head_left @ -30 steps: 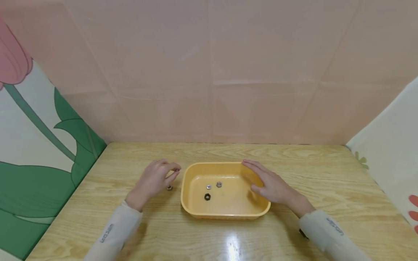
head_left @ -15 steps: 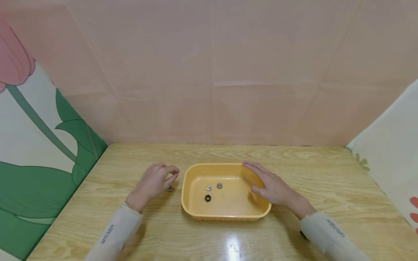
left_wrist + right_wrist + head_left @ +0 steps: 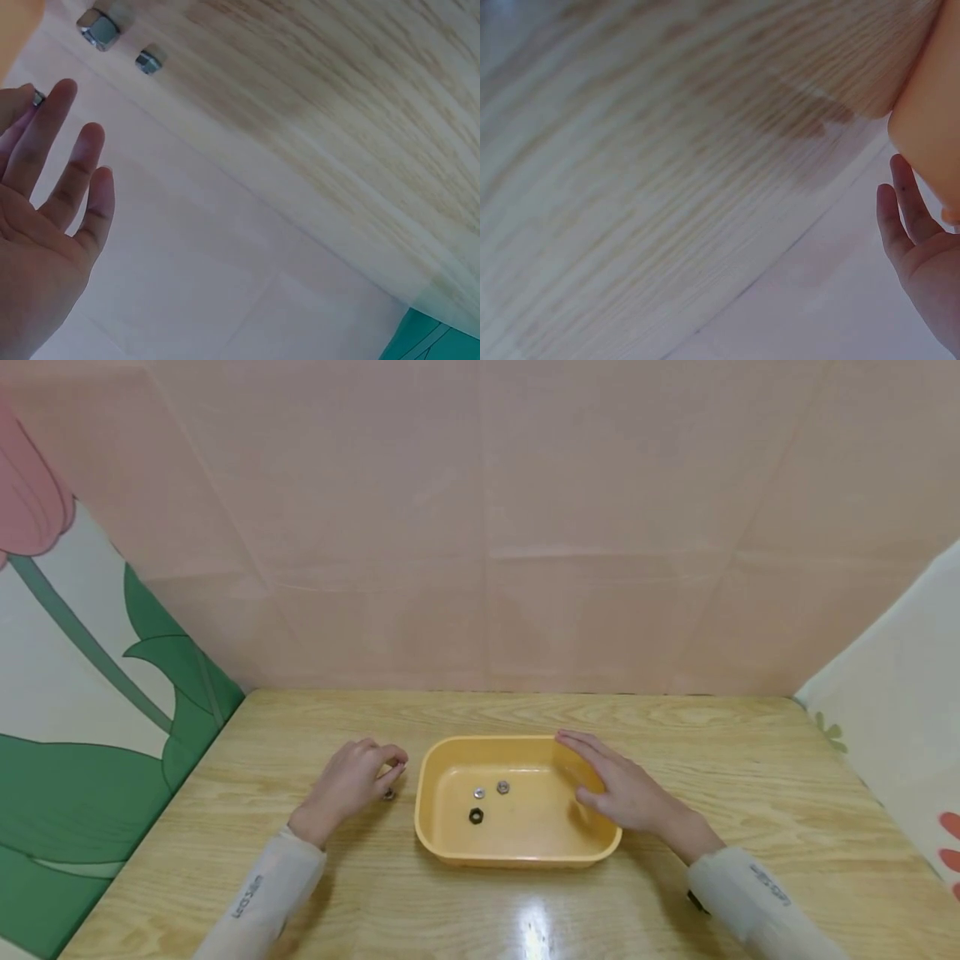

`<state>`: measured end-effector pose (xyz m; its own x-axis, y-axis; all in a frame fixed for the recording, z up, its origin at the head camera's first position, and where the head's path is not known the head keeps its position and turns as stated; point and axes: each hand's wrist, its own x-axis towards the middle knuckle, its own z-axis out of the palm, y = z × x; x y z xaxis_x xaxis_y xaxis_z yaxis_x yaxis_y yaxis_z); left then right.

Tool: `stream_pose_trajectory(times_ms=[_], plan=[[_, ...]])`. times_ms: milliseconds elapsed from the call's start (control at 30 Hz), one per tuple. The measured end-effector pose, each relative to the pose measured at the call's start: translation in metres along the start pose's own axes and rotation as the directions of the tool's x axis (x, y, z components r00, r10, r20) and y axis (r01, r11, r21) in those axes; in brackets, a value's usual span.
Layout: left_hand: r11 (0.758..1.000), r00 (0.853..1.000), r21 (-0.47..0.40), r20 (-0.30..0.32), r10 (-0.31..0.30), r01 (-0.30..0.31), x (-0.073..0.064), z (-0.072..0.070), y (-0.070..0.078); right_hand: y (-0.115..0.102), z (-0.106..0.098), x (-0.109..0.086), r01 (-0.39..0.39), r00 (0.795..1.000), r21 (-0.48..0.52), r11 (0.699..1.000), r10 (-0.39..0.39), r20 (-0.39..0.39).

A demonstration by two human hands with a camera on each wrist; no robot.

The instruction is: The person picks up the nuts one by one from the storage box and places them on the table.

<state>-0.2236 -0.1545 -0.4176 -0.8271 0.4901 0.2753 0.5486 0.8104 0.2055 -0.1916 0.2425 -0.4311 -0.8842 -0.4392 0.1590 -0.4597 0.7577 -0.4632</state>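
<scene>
My left hand (image 3: 347,789) hovers left of the yellow plastic tray (image 3: 517,862), pinching a small metal nut (image 3: 38,98) between thumb and index finger; the other fingers spread loosely. Two silver hex nuts, a larger nut (image 3: 98,30) and a smaller nut (image 3: 148,61), lie on the wooden table near that hand. In the head view, one nut (image 3: 388,794) shows just under the left thumb. My right hand (image 3: 626,785) rests at the tray's right side, fingers extended, thumb over the inside. Inside the tray sit a black nut (image 3: 476,816), a small silver nut (image 3: 479,793) and a larger silver nut (image 3: 503,787).
The wooden table (image 3: 420,910) ends at a pink cloth backdrop (image 3: 480,568). Printed cloth walls stand at both sides, with a green leaf pattern (image 3: 67,793) on the left. A dark object (image 3: 697,902) lies partly hidden by the right sleeve.
My left hand has shifted slightly left and toward me, away from the tray's edge, with its fingertips still together. The right hand and the nuts in the tray stay put.
</scene>
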Motion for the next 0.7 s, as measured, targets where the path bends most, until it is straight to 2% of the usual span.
stream_pose_trajectory(times_ms=[700], plan=[[0.999,0.990,-0.009,0.136,-0.044,0.046,0.0025,0.0099,-0.0037,0.0003,0.0002,-0.0007,0.014,1.000,-0.004,1.000,-0.014,-0.007]])
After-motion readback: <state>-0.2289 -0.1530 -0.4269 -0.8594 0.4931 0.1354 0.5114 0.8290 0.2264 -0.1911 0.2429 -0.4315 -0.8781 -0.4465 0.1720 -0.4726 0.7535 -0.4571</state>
